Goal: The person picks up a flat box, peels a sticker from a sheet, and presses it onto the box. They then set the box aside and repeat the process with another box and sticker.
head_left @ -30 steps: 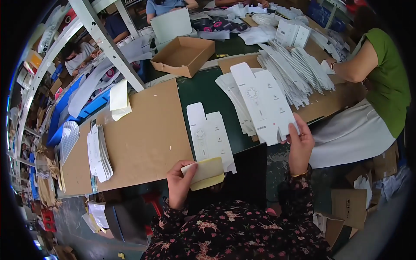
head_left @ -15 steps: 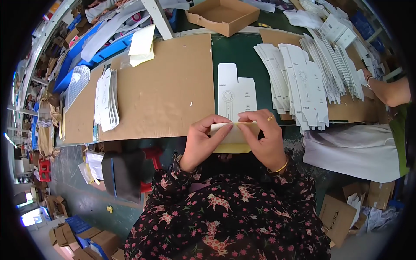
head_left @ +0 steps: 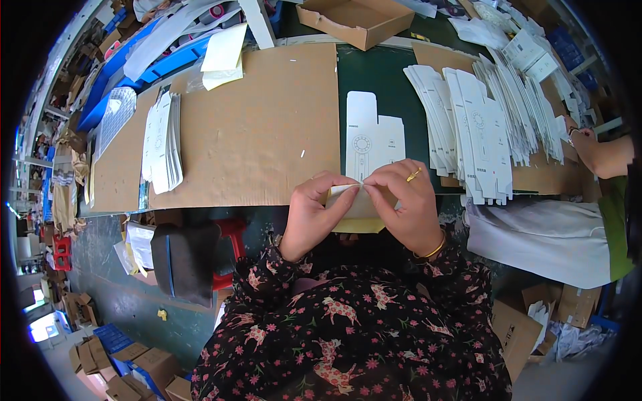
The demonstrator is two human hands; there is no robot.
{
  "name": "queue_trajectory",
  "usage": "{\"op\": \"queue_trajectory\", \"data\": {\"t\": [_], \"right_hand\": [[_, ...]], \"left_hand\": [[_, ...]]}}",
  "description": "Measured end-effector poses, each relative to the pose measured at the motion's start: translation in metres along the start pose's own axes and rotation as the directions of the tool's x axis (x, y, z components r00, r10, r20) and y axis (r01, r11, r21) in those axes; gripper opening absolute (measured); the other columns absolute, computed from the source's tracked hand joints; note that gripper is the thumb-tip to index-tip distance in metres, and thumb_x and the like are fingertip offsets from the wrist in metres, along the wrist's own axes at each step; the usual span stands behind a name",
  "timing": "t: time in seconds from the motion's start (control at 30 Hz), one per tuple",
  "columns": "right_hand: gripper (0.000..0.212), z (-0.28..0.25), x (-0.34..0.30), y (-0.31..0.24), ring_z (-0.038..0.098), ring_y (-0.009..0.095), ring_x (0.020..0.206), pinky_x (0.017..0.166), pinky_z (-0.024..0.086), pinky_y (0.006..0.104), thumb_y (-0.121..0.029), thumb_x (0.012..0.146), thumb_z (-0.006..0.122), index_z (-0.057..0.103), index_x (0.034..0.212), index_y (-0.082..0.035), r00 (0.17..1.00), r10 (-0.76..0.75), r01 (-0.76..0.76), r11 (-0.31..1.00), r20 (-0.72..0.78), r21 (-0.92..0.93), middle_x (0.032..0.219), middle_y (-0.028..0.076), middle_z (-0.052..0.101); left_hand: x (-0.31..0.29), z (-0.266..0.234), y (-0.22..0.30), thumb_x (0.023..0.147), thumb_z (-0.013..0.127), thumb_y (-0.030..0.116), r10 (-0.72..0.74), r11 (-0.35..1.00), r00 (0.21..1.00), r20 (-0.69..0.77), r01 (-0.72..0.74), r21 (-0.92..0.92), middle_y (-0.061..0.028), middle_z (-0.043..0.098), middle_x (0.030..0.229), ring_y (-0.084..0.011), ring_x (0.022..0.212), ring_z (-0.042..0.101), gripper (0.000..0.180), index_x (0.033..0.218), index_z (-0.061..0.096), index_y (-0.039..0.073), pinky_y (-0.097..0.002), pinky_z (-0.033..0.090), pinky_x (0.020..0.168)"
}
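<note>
My left hand (head_left: 315,208) and my right hand (head_left: 406,206) meet at the table's near edge, thumbs and fingertips pinched close together. Between them hangs a pale yellow paper sheet (head_left: 358,223), gripped along its upper edge; the fingers hide much of it. Whether a small piece is also caught between the fingertips is too small to tell. Just beyond my hands a flat, unfolded white carton (head_left: 376,139) with a printed round dial lies on the green tabletop (head_left: 391,73). Its near end is covered by my hands.
Flat white cartons (head_left: 478,127) are piled to the right, and a smaller stack (head_left: 160,144) lies left on brown cardboard (head_left: 257,127). Yellow sheets (head_left: 224,57) and an open cardboard tray (head_left: 358,23) are at the back. A co-worker's arm (head_left: 605,154) reaches in from the right.
My fingertips have drawn closer together at the sheet's top edge, my right hand moving slightly up. The whole view has shifted a little; the cartons lie as before.
</note>
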State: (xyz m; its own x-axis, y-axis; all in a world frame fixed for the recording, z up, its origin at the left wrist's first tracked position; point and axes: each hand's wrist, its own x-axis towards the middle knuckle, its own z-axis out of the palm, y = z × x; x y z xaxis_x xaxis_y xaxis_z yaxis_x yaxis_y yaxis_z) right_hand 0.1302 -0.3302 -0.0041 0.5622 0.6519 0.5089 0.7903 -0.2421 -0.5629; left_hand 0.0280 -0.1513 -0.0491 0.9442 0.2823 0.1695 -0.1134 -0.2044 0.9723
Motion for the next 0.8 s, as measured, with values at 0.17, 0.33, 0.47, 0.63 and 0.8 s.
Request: {"op": "queue_trajectory", "data": {"t": [0.17,0.33,0.47,0.63,0.8], "right_hand": [[0.017,0.003,0.005,0.003,0.064,0.026,0.092,0.092,0.046,0.0416,-0.001,0.084,0.078,0.068,0.097,-0.006,0.994,-0.106,0.106,0.993,0.013,-0.060,0.096,0.005,0.071],[0.015,0.008,0.011,0.005,0.064,0.027,0.097,0.093,0.048,0.0405,-0.001,0.087,0.075,0.066,0.099,-0.005,0.992,-0.129,0.129,0.991,0.009,-0.042,0.104,0.008,0.070],[0.012,0.017,0.028,0.031,0.063,0.027,0.104,0.093,0.050,0.0384,-0.003,0.090,0.073,0.067,0.101,-0.004,0.998,0.057,-0.058,0.989,0.007,0.139,0.109,0.008,0.070],[0.013,0.045,0.068,0.093,0.062,0.025,0.109,0.090,0.053,0.0364,-0.012,0.094,0.074,0.072,0.104,-0.004,0.969,0.247,-0.248,0.955,0.026,0.161,0.111,0.007,0.070],[0.012,0.070,0.085,0.132,0.063,0.026,0.106,0.087,0.054,0.0367,-0.016,0.092,0.076,0.076,0.098,-0.006,0.956,0.265,-0.271,0.962,0.129,0.033,0.108,0.008,0.069]], "left_hand": [[0.001,0.001,-0.001,0.096,0.076,0.009,-0.104,0.992,0.994,-0.034,0.101,-0.079,-0.0099,0.078,0.098,-0.0109,0.091,0.070,0.014,0.105,0.076,-0.001,-0.0274,0.056,0.080],[0.004,-0.001,0.000,0.095,0.074,0.009,-0.312,0.931,0.950,-0.009,0.304,-0.203,-0.0118,0.079,0.102,-0.0190,0.102,0.072,0.013,0.105,0.077,0.000,-0.0305,0.056,0.087],[0.016,0.002,-0.012,0.094,0.073,0.009,-0.015,0.997,0.998,-0.065,0.020,0.069,-0.0105,0.079,0.106,-0.0265,0.114,0.071,0.015,0.106,0.077,0.001,-0.0386,0.054,0.098],[0.019,0.004,-0.032,0.091,0.072,0.009,0.226,0.885,0.973,0.052,-0.227,0.407,-0.0079,0.080,0.112,-0.0330,0.128,0.066,0.015,0.104,0.076,0.003,-0.0530,0.043,0.115],[0.018,0.005,-0.034,0.091,0.072,0.009,0.198,0.913,0.979,0.045,-0.201,0.354,-0.0076,0.079,0.117,-0.0310,0.128,0.066,0.010,0.099,0.074,0.004,-0.0567,0.035,0.120]]}}
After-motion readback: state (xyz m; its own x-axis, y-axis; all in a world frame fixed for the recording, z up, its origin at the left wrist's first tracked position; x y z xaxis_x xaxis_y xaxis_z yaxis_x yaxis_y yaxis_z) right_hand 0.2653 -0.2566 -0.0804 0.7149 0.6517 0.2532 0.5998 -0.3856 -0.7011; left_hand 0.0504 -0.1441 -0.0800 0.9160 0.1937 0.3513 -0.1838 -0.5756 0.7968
